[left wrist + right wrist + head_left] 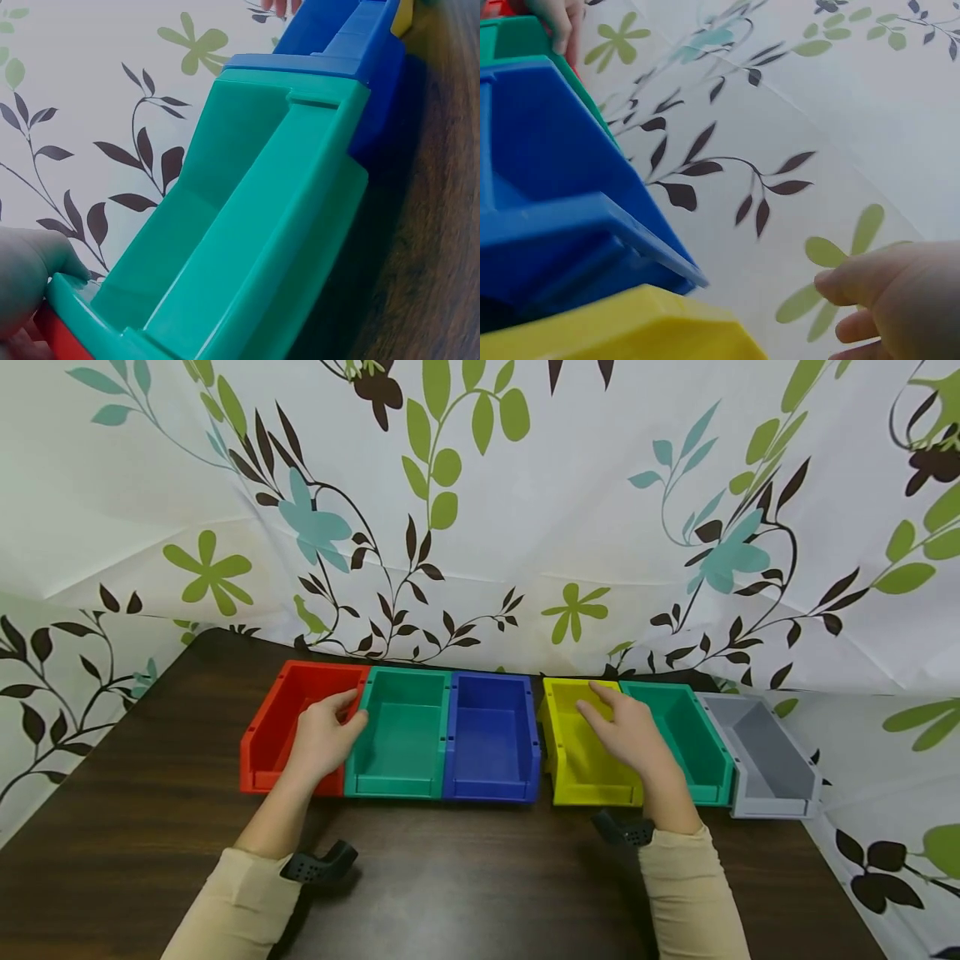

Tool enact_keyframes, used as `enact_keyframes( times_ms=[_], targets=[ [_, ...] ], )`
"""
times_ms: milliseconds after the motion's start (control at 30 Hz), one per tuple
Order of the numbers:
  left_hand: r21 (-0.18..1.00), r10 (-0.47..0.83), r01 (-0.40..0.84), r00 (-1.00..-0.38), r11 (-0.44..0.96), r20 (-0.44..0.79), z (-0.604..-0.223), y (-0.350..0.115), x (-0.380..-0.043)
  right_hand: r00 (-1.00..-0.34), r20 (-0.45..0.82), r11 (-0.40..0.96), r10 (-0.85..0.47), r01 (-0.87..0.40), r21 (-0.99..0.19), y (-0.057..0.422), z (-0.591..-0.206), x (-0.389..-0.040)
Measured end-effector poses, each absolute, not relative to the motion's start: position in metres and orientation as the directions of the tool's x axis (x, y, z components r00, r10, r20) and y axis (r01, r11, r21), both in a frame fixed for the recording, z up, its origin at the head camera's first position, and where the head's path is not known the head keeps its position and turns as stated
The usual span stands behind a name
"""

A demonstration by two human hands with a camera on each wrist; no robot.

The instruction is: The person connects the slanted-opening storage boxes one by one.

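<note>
My left hand (324,735) is over the red bin (255,760), with its thumb near the wall shared with the left green bin (397,727). In the left wrist view, that hand (34,277) is beside the green bin's corner; whether it touches cannot be told. Over the yellow bin (596,795) is my right hand (626,731), thumb and forefinger extended and apart. Neither hand holds anything. The blue bin (491,739) stands between the left green bin and the yellow one. In the right wrist view, the right hand (900,300) has a gap between thumb and fingers.
To the right of the yellow bin stand a second green bin (686,735) and a grey bin (772,752). All the bins line the back of the dark wooden table (465,885), against a leaf-patterned cloth (540,527). A narrow gap separates the blue and yellow bins.
</note>
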State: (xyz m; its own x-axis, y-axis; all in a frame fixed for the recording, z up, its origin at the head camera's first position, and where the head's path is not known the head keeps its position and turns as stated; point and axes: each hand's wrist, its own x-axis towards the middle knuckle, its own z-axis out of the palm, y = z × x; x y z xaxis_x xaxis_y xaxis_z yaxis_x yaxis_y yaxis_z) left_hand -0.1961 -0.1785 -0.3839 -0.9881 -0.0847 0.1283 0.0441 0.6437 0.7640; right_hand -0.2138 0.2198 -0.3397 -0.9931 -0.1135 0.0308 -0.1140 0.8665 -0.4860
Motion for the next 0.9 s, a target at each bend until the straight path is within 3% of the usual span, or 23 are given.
enact_keyframes(
  times_ms=[567, 900],
  targets=[
    [0.745, -0.135, 0.025, -0.979, 0.667, 0.154, -0.383, -0.196, -0.196, -0.999, 0.008, 0.842, 0.042, 0.031, -0.539, 0.243, -0.33, -0.21],
    [0.733, -0.186, -0.018, -0.971, 0.679, 0.148, -0.379, -0.204, -0.195, -0.998, -0.026, 0.822, 0.049, 0.055, -0.567, 0.241, -0.329, -0.21]
  ],
)
